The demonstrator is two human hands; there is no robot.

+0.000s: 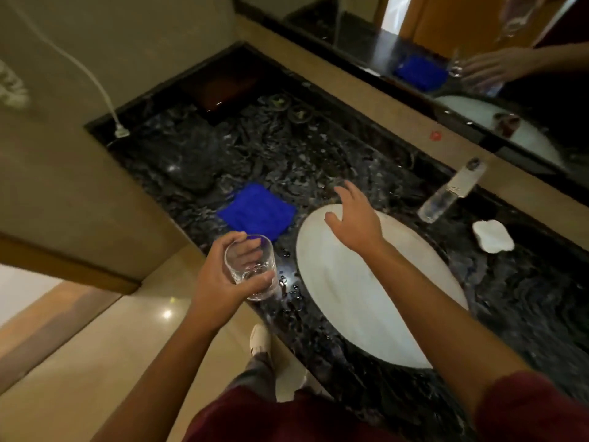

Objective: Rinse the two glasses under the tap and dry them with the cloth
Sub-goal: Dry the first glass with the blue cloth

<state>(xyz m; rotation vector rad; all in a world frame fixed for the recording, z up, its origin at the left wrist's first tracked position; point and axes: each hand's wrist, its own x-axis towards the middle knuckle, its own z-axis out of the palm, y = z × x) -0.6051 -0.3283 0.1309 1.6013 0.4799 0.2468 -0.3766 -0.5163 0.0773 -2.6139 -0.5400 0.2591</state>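
Now: left hand (220, 275) wrapped round a glass (251, 269), fingers and thumb pressed on its wall; held clear of the worktop (318, 167), just off the near-left rim of the sink (366, 301). Long axis tilted, mouth toward the camera and up, thick base lower right. Looks empty, or near it; a glint at the base, cannot tell if water. Droplets on the worktop just beside it.

Right hand (353, 218) spread, holding nothing, hovering over the far-left edge of the sink, fingers pointing away toward the back of the worktop.

Cloth (258, 210), blue, folded flat, lying just beyond the glass and left of the sink; both hands near it, the right one free to take it.

Tap (452, 193) at the back right, spout angled over the sink; no stream seen. Sink bare, nothing in it.

Second glass: possibly among two round shapes (288, 106) far back, too blurred to say.

Judgement: drying step probably next, cloth to be fetched by the free hand.
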